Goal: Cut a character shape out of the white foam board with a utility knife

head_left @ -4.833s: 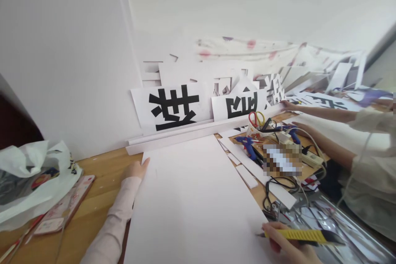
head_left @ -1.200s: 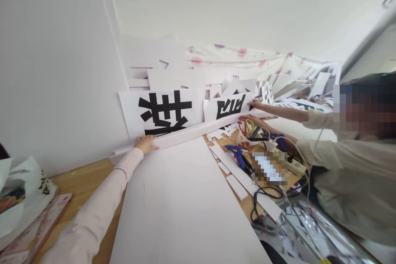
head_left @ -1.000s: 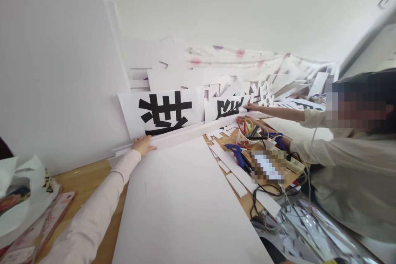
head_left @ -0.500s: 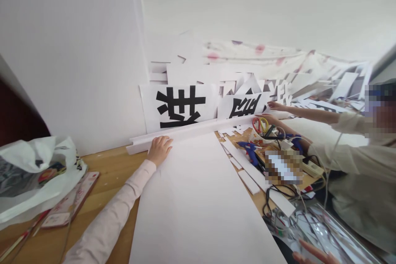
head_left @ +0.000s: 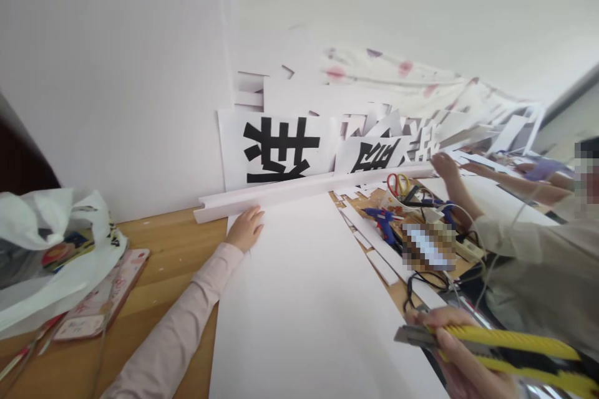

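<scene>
My left hand (head_left: 246,229) lies flat on the far left corner of a large white board (head_left: 304,299), fingers stretched out toward a long folded white strip (head_left: 281,193). That strip runs across the board's far edge. At the lower right, my right hand (head_left: 461,349) grips a yellow and black utility knife (head_left: 515,346). A metal blade points left from its front, above the board's right side. My thumb and fingers wrap round the knife's front part; the rest of the hand is cut off by the frame.
A co-worker's hand (head_left: 447,171) touches the strip's far right end. Scissors (head_left: 397,184), a blue glue gun (head_left: 384,221) and cords crowd the board's right. A plastic bag (head_left: 51,262) and a pink patterned case (head_left: 107,299) lie left. Sheets with black characters (head_left: 283,143) stand behind.
My right hand has come up into view holding the utility knife; before, only its bare fingers showed. My left hand stays on the board. The co-worker's hands have shifted right.
</scene>
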Motion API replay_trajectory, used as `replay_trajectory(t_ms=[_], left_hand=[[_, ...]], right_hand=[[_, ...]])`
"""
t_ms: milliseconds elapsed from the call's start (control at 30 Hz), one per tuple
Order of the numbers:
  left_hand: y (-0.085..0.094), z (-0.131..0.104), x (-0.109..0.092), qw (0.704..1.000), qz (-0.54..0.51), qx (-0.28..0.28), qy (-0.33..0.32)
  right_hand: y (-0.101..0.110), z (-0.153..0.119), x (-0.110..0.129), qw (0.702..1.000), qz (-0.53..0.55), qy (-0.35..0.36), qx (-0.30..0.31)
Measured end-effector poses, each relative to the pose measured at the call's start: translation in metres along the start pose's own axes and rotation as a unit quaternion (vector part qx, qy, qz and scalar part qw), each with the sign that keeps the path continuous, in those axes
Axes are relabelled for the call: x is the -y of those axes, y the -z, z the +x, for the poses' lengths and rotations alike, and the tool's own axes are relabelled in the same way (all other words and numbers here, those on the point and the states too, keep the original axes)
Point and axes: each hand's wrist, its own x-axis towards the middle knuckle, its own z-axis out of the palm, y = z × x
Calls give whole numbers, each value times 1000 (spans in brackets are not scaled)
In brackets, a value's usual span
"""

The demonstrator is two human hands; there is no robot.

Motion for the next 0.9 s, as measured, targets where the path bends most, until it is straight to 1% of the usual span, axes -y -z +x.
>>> replay_trajectory(t_ms=[33, 100, 200, 233, 300, 333, 400, 433, 467, 533, 567, 633, 700, 800, 900], left_hand=[[0, 0, 0, 1000, -3, 5, 7], [-1, 0, 0, 1000, -13, 15, 17], [-2, 1, 2, 999, -35, 24, 26], [-2, 1, 3, 998, -44, 26, 27], [-2, 3, 5, 997, -65, 27, 28], [-1, 4, 7, 996, -75, 27, 29], [0, 6, 10, 995, -93, 26, 30], [1, 7, 12, 994, -102, 25, 30], [3, 8, 14, 993, -110, 24, 30], [6, 9, 17, 991, -125, 19, 33], [7, 9, 18, 991, -131, 16, 36], [10, 9, 19, 989, -141, 9, 46], [10, 9, 20, 988, -145, -1, 59], [10, 12, 20, 986, -145, -12, 83], [10, 15, 21, 984, -141, -16, 107]], right_hand=[[-19, 1, 8, 1000, 24, 4, 4], [-56, 4, 18, 997, 49, 38, 47], [-104, 16, 16, 989, 51, 63, 124], [-118, 21, 13, 986, 45, 80, 137], [-144, 32, 5, 983, 31, 104, 149], [-158, 37, 1, 981, 25, 100, 162], [-187, 48, -9, 973, 10, 100, 207], [-202, 54, -16, 971, 1, 100, 218], [-218, 60, -24, 971, -12, 102, 214], [-247, 73, -44, 977, -30, 124, 170], [-259, 79, -56, 977, -33, 128, 166], [-277, 90, -77, 977, -45, 136, 159], [-286, 99, -95, 974, -68, 146, 157], [-288, 106, -111, 969, -114, 152, 159], [-285, 110, -117, 962, -155, 148, 168]])
